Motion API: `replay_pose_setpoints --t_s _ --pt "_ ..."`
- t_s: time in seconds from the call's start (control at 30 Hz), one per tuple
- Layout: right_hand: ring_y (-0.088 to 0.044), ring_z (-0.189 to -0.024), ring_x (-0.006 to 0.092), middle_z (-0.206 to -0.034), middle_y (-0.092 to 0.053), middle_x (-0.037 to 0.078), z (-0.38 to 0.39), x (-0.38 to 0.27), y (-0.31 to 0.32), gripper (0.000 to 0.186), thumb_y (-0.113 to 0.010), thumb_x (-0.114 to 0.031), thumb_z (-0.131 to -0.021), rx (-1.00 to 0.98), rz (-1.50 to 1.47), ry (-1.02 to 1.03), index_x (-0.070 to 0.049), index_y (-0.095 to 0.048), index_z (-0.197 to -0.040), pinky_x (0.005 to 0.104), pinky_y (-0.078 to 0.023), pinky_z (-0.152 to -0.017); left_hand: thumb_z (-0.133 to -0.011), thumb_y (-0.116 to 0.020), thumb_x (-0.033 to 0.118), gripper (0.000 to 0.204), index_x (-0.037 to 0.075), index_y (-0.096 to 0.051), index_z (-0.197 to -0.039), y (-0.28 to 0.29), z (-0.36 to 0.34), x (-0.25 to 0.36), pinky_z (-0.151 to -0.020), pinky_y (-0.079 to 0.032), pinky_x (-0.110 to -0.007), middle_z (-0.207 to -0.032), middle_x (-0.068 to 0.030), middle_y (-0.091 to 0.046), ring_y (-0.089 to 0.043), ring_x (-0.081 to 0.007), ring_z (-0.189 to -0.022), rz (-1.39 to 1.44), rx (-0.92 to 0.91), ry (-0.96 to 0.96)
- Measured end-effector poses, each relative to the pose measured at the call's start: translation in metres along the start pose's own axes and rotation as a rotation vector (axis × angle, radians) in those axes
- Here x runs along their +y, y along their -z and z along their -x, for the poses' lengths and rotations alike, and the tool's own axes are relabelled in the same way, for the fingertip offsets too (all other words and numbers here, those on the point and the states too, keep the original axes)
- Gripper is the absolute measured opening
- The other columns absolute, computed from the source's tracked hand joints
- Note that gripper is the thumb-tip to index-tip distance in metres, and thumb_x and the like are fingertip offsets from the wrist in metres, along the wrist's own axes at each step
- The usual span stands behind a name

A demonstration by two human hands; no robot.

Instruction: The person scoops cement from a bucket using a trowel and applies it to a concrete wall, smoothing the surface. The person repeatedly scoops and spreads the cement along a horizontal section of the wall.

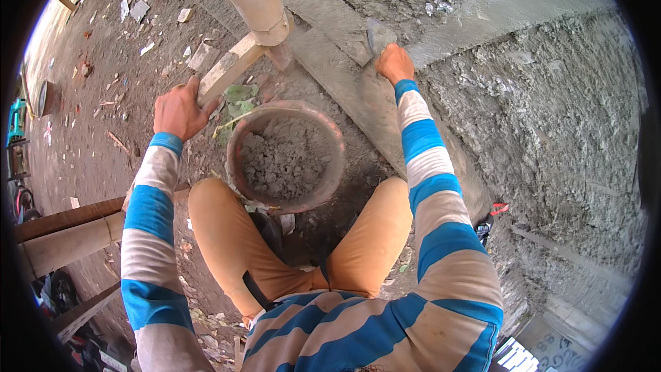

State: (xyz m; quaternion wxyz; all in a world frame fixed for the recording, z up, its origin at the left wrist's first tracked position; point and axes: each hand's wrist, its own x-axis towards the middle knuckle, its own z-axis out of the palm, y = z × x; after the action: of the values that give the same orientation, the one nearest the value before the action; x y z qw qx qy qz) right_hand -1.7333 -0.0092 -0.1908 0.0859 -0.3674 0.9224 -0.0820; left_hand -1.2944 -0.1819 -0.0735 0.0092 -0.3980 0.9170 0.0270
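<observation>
My left hand (180, 109) is closed around the near end of a pale wooden batten (233, 67), whose far end meets a thick bamboo pole (251, 0). Farther right, my right hand (395, 63) grips a trowel (379, 36); its grey blade lies close to a smooth band of mortar (475, 24) on the wall, and I cannot tell whether they touch. The trowel's handle is hidden in my fist. Between my knees and the batten stands a round clay-coloured tub (335, 172), holding lumpy grey mortar (286, 158).
Rough grey plaster (544, 110) covers the wall on the right. Stone chips and litter lie over the dirt ground (103, 96) at left. Wooden beams (72, 219) and another bamboo pole (76, 242) cross near my left arm. Green leaves (239, 100) lie beside the tub.
</observation>
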Motion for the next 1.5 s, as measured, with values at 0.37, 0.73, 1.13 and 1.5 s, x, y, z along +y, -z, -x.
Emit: replay_pose_setpoints --t_s 0.37,0.73,1.13,1.5 --pt "-0.070 -0.055 0.0288 -0.072 -0.069 0.020 -0.055 -0.041 -0.018 0.014 -0.063 -0.004 -0.087 -0.317 -0.432 -0.195 0.009 -0.065 -0.089 0.0440 -0.052 -0.045 -0.086 -0.076 0.045 0.045 0.004 -0.059 -0.095 -0.005 -0.001 -0.003 -0.073 -0.055 -0.052 -0.082 -0.0208 -0.071 -0.071 -0.0417 -0.079 0.025 -0.047 0.023" --pt "-0.061 -0.043 0.0195 -0.062 -0.063 0.011 -0.066 -0.033 -0.060 0.013 -0.070 -0.007 -0.086 -0.225 -0.919 -0.237 0.005 -0.069 -0.088 0.0362 -0.045 -0.036 -0.086 -0.074 0.045 0.044 0.004 -0.062 -0.097 0.000 -0.001 -0.003 -0.072 -0.055 -0.051 -0.081 -0.0202 -0.072 -0.072 -0.0408 -0.080 0.034 -0.026 -0.015" --pt "-0.055 -0.044 0.0125 -0.072 -0.064 0.006 0.013 0.013 -0.028 0.048 -0.073 -0.011 -0.090 -0.091 -0.868 -0.086 0.006 -0.064 -0.134 0.0307 -0.043 -0.039 -0.088 -0.072 0.050 0.048 0.004 -0.062 -0.100 -0.004 -0.003 -0.003 -0.073 -0.055 -0.052 -0.082 -0.0208 -0.072 -0.071 -0.0409 -0.081 0.016 -0.022 -0.011" --pt "-0.068 -0.094 0.0447 -0.102 -0.070 0.025 0.178 -0.002 0.077 0.049 -0.073 -0.009 -0.082 -0.206 -0.508 0.422 0.002 -0.067 -0.129 0.0467 -0.053 -0.083 -0.088 -0.072 0.051 0.050 0.004 -0.062 -0.103 -0.006 0.001 -0.005 -0.075 -0.055 -0.053 -0.083 -0.0220 -0.072 -0.071 -0.0421 -0.082 0.001 -0.023 0.012"
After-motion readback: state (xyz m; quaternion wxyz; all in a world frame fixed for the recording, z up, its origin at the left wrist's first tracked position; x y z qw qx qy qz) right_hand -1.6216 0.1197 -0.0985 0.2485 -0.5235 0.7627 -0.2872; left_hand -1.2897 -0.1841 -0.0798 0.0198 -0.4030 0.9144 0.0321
